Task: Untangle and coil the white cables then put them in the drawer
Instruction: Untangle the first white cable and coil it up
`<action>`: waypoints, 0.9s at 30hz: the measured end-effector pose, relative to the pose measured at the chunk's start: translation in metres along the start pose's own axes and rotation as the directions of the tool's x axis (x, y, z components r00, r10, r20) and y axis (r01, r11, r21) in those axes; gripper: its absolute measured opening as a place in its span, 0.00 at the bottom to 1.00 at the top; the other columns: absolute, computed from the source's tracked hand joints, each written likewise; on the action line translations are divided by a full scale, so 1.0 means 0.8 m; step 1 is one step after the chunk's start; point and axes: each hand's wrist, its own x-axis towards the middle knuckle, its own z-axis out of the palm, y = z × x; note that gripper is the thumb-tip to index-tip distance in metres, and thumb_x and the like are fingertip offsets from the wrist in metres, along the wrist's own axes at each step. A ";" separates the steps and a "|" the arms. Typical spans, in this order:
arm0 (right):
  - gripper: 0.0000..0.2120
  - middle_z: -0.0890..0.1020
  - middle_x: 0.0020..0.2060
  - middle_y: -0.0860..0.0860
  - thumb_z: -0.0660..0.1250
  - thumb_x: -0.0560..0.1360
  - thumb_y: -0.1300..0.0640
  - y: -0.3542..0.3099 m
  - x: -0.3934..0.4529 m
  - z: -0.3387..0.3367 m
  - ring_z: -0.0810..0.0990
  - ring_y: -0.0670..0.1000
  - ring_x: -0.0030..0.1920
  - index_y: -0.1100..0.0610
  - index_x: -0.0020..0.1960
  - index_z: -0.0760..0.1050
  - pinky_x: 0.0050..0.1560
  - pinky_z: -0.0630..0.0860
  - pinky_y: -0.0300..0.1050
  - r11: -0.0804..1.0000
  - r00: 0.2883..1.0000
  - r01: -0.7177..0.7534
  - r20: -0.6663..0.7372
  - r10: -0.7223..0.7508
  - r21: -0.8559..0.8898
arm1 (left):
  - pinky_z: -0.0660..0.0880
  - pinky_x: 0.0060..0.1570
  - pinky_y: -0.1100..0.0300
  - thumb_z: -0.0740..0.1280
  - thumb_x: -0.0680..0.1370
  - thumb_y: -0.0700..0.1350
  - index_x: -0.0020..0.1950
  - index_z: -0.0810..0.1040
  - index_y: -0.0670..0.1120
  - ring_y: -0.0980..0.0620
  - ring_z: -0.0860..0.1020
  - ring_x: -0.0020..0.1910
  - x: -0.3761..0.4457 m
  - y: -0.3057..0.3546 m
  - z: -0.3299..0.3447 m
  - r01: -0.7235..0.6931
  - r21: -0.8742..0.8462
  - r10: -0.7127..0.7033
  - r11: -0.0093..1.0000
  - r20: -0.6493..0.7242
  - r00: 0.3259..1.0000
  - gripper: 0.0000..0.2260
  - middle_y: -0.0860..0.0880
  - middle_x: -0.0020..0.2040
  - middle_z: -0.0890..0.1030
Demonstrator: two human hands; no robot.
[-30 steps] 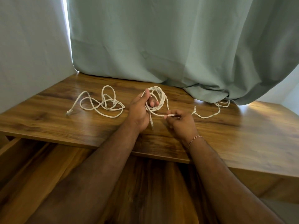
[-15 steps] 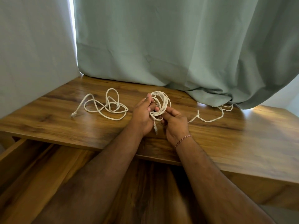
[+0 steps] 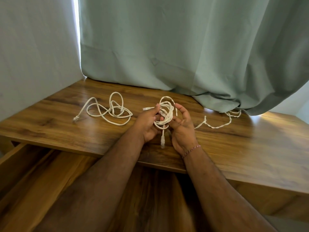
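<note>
Wood-grain surface [image 3: 234,148] is filling the middle of the view, brown with dark streaks, glossy. Pale green curtain [image 3: 184,47] is hanging behind it, its hem bunching on the surface's far right corner. Plain pale wall [image 3: 33,56] is standing along the surface's left edge. Bright daylight is showing through a thin gap [image 3: 76,30] between wall and curtain, and is glaring off the surface near its right edge. Matching wood panels [image 3: 41,181] are lying below the near edge.
</note>
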 end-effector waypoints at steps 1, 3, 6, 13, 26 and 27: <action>0.29 0.85 0.52 0.63 0.65 0.76 0.76 -0.001 0.001 -0.001 0.85 0.57 0.47 0.56 0.72 0.69 0.50 0.82 0.51 1.000 0.999 -0.006 -0.031 0.006 0.004 | 0.75 0.40 0.54 0.61 0.86 0.52 0.55 0.82 0.40 0.51 0.75 0.33 0.002 0.000 0.000 -0.008 0.005 0.008 1.000 -0.019 1.000 0.17 0.52 0.23 0.71; 0.25 0.87 0.49 0.59 0.60 0.78 0.74 -0.003 0.004 -0.002 0.85 0.55 0.46 0.56 0.71 0.72 0.46 0.80 0.47 0.999 0.994 -0.033 -0.105 0.035 0.022 | 0.76 0.39 0.54 0.62 0.86 0.51 0.63 0.80 0.38 0.52 0.75 0.30 0.006 -0.003 0.004 -0.054 0.026 0.056 0.998 -0.067 0.996 0.17 0.52 0.25 0.72; 0.20 0.87 0.49 0.55 0.62 0.80 0.68 -0.004 0.006 -0.003 0.84 0.54 0.47 0.55 0.69 0.72 0.46 0.79 0.46 0.997 0.993 -0.060 -0.097 0.064 0.040 | 0.79 0.40 0.53 0.63 0.86 0.49 0.54 0.82 0.44 0.52 0.81 0.33 0.006 -0.009 0.012 -0.159 0.151 0.180 0.976 -0.133 0.975 0.12 0.48 0.35 0.84; 0.23 0.85 0.54 0.59 0.64 0.77 0.76 0.006 -0.002 0.002 0.83 0.55 0.53 0.52 0.61 0.68 0.50 0.82 0.50 0.975 0.991 0.128 0.068 -0.118 -0.179 | 0.82 0.52 0.49 0.63 0.84 0.54 0.55 0.84 0.47 0.49 0.85 0.48 0.017 -0.021 0.015 -0.321 0.611 0.519 0.724 -0.175 0.837 0.14 0.49 0.47 0.87; 0.04 0.83 0.54 0.45 0.74 0.77 0.61 0.008 -0.007 -0.004 0.80 0.35 0.52 0.55 0.49 0.79 0.52 0.76 0.32 0.656 0.835 0.235 -0.196 -0.514 -0.718 | 0.80 0.50 0.49 0.64 0.84 0.53 0.55 0.82 0.42 0.45 0.83 0.48 0.022 -0.029 0.016 -0.326 0.750 0.644 0.576 -0.170 0.746 0.16 0.45 0.48 0.85; 0.04 0.83 0.49 0.43 0.73 0.79 0.61 0.007 -0.008 -0.004 0.80 0.33 0.47 0.56 0.49 0.78 0.47 0.76 0.33 0.674 0.837 0.231 -0.211 -0.506 -0.702 | 0.81 0.49 0.47 0.64 0.84 0.55 0.54 0.82 0.42 0.45 0.83 0.47 0.021 -0.028 0.016 -0.320 0.751 0.638 0.578 -0.171 0.751 0.16 0.45 0.48 0.85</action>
